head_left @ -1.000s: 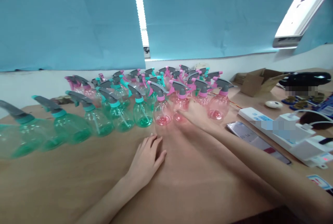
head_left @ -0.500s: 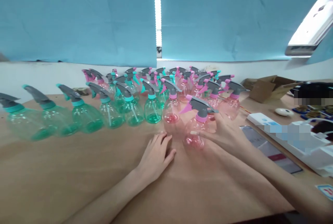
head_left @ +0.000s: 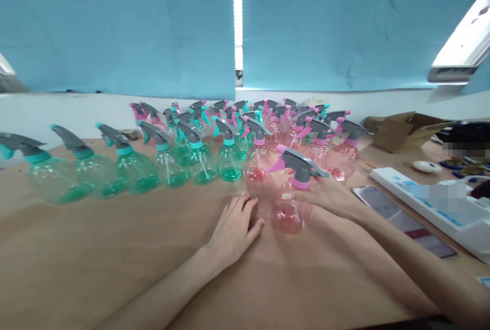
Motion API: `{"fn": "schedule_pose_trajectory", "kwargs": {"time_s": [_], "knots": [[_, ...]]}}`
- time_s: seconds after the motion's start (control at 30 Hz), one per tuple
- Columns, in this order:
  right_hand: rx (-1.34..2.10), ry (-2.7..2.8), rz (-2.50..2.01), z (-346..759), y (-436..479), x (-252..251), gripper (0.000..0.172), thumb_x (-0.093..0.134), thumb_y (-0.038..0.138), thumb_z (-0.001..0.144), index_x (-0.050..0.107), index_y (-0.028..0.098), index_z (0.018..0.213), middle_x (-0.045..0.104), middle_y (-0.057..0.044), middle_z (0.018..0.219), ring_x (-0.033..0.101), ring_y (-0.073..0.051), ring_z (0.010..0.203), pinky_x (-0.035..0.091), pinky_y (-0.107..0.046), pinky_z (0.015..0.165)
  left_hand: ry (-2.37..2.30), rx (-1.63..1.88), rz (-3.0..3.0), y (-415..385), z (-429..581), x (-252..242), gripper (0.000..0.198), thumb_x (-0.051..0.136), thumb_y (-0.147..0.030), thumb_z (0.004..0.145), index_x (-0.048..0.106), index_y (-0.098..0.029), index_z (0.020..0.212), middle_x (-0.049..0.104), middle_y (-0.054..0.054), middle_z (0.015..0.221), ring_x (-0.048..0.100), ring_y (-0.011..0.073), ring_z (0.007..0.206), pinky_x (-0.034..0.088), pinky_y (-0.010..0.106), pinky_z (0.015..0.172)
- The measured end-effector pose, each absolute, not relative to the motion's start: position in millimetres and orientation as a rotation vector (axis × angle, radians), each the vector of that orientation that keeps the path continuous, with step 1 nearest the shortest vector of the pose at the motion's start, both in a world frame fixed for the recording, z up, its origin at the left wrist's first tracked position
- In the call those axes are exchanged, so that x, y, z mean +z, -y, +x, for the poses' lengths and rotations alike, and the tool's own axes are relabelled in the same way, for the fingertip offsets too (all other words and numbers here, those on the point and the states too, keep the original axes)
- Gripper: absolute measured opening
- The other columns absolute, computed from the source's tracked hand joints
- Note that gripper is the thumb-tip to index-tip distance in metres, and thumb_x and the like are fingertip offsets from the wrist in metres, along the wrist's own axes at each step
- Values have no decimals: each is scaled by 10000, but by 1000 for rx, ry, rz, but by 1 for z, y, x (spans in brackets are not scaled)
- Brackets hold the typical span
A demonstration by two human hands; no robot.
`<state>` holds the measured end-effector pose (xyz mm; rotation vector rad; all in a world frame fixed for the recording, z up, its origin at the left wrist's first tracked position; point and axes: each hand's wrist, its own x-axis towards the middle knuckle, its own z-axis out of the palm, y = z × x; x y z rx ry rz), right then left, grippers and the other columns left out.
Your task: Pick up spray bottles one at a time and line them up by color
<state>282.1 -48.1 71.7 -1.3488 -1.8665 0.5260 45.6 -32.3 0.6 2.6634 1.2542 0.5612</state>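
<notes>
The right hand (head_left: pixel 329 198) has closed around the upper body of a pink spray bottle (head_left: pixel 291 215), thumb across the near side just under the pink collar and the other fingers partly hidden behind the clear plastic. That bottle is upright or nearly so, its pink nozzle and trigger turned to the left; whether its base touches the desk (head_left: pixel 115 263) cannot be told.

The left hand (head_left: pixel 234 228) lies palm down on the desk, just to the left of the held bottle and apart from it. It has hold of nothing; its fingers are loosely bent and its thumb stands away from them.

Behind the held bottle and a little to its left stands another pink bottle (head_left: pixel 257 161). A line of green bottles (head_left: pixel 138 172) with teal collars runs from there, well out to the left of the held bottle. More bottles, with pink or teal fittings, crowd together farther behind it. To the right of the held bottle, beyond the right hand, lie a phone (head_left: pixel 406 222) and a white power strip (head_left: pixel 424 202). A white mouse (head_left: pixel 426 167) and an open cardboard box (head_left: pixel 408 132) sit farther back, to its right.
</notes>
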Motion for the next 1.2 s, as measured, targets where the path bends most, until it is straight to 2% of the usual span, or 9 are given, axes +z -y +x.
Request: {"fn": "schedule_pose_trajectory", "kwargs": {"time_s": [0.1,0.17,0.3,0.37,0.5,0.7,0.87,1.07,1.2], "knots": [[611,1875,-1221,278,46,75,557,715,422,719,539,351,1243,569,-11,1275,604,-256,1011,516,-390,833,-1259,550,2660,32,46,1,367,536,-298,919,512,-134,1246,518,159,1305,469,311,1228,405,477,1006],[691,1821,-1159,274,42,75,592,694,437,736,492,368,1288,587,-13,1207,616,-217,903,525,-374,779,-1263,546,2657,33,46,1,370,543,-294,915,512,-135,1248,518,158,1307,462,312,1239,398,474,1015],[844,1668,-1082,262,33,77,395,695,384,713,604,288,1085,630,-2,929,609,-191,809,512,-340,736,-1274,539,2649,34,47,2,369,549,-290,913,513,-140,1249,514,156,1312,459,311,1243,399,475,1015],[851,1627,-1074,256,30,79,327,685,325,688,629,265,1005,642,-2,902,613,-206,849,502,-339,743,-1276,541,2647,34,47,2,366,547,-297,915,513,-143,1245,512,156,1313,463,311,1236,405,479,1008],[875,1624,-1049,248,25,86,334,579,219,699,642,265,1023,679,7,936,619,-215,913,480,-333,764,-1257,578,2652,34,46,0,343,531,-329,925,519,-163,1225,515,151,1309,466,315,1236,417,489,994],[859,1606,-1097,242,18,85,233,545,196,689,635,247,897,665,20,796,625,-204,829,477,-321,737,-1227,536,2685,34,45,-2,350,512,-323,940,507,-153,1246,511,158,1319,445,319,1261,407,503,1004],[809,1640,-1133,236,18,86,33,538,239,671,546,256,698,586,30,680,587,-189,712,478,-311,649,-1207,485,2683,33,38,-1,391,523,-319,933,486,-152,1284,480,156,1365,425,315,1282,382,504,1034],[781,1708,-1203,235,12,88,162,529,236,631,625,261,760,627,7,741,591,-218,772,480,-342,700,-1147,473,2672,31,25,2,403,539,-313,919,478,-164,1288,476,143,1378,427,297,1288,387,484,1042],[802,1694,-1259,235,12,90,78,521,264,605,559,238,668,568,11,672,549,-195,692,462,-325,644,-1153,446,2663,31,23,3,415,562,-299,908,482,-153,1288,480,147,1375,425,295,1289,382,479,1046]]}}
